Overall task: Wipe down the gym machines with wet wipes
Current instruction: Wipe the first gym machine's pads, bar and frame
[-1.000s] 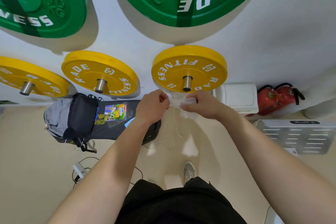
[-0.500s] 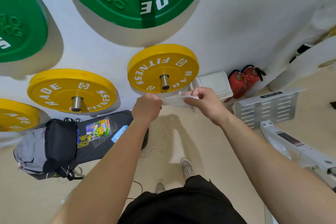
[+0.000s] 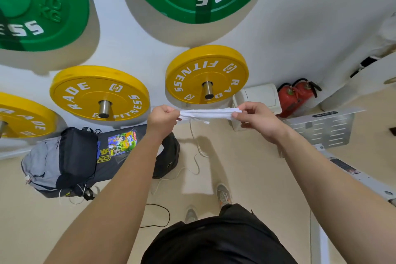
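Stretching left to right across mid-frame, the wet wipe (image 3: 209, 113) hangs as a bunched strip, left hand (image 3: 164, 119) pinching one end, right hand (image 3: 257, 122) the other; the white machine frame (image 3: 353, 173) lies lower right, nearer the right hand

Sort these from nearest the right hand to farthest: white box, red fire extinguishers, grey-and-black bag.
1. White plastic box, just behind the right hand.
2. Red fire extinguishers, farther right by the wall.
3. Grey-and-black fabric bag, far left on the floor.
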`<action>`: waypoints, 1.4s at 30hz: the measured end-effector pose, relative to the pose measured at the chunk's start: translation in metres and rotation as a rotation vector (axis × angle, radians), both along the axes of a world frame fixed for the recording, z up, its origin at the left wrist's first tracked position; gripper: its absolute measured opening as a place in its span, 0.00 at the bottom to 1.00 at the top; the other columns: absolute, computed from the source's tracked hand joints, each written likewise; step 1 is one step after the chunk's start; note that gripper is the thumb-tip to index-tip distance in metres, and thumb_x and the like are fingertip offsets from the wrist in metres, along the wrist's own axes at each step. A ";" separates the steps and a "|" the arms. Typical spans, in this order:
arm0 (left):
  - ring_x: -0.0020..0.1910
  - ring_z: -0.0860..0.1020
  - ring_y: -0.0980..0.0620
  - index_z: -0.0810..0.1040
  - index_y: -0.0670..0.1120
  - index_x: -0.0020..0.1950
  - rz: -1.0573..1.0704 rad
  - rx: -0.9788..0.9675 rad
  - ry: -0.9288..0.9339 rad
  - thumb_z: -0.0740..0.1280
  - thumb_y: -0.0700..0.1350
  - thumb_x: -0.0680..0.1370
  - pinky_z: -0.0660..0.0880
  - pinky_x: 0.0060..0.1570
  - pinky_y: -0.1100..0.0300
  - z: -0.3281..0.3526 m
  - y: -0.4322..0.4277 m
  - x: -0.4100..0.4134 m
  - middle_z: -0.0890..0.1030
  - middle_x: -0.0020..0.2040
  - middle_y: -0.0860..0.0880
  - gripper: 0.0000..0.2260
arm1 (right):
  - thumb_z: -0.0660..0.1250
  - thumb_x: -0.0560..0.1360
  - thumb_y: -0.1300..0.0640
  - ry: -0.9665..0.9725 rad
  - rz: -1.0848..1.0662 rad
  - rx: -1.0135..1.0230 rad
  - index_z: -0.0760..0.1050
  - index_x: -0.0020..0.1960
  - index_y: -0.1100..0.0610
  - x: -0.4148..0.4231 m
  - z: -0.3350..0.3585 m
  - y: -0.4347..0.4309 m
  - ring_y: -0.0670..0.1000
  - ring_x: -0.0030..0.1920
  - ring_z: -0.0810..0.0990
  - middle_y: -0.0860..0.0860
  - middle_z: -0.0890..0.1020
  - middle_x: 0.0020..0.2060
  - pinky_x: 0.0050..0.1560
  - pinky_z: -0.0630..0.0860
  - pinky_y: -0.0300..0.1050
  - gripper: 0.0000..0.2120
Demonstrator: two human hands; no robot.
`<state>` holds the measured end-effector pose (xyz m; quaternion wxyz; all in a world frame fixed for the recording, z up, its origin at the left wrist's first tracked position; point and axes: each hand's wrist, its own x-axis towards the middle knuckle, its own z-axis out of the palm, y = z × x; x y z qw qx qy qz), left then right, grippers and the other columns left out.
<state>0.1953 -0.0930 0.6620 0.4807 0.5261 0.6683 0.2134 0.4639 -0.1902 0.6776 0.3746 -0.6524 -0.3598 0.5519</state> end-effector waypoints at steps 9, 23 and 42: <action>0.52 0.83 0.43 0.80 0.40 0.54 0.123 -0.244 -0.666 0.61 0.46 0.78 0.78 0.57 0.49 0.017 -0.017 0.014 0.85 0.52 0.41 0.13 | 0.71 0.75 0.53 -0.015 -0.115 0.102 0.75 0.41 0.56 -0.021 -0.001 0.008 0.55 0.41 0.78 0.58 0.78 0.36 0.57 0.79 0.61 0.08; 0.45 0.84 0.47 0.79 0.52 0.50 0.038 0.038 -0.131 0.75 0.39 0.74 0.82 0.50 0.46 0.001 -0.024 0.026 0.85 0.46 0.48 0.11 | 0.67 0.78 0.60 -0.204 -0.314 -0.049 0.75 0.44 0.56 -0.013 -0.014 0.016 0.58 0.41 0.82 0.57 0.81 0.40 0.46 0.83 0.63 0.04; 0.38 0.82 0.49 0.83 0.47 0.43 -0.186 0.041 -0.027 0.65 0.42 0.78 0.75 0.39 0.59 0.010 -0.037 0.037 0.85 0.40 0.52 0.08 | 0.71 0.74 0.59 -0.392 -0.042 0.065 0.80 0.46 0.52 -0.032 -0.018 0.007 0.50 0.43 0.80 0.47 0.82 0.41 0.44 0.74 0.43 0.03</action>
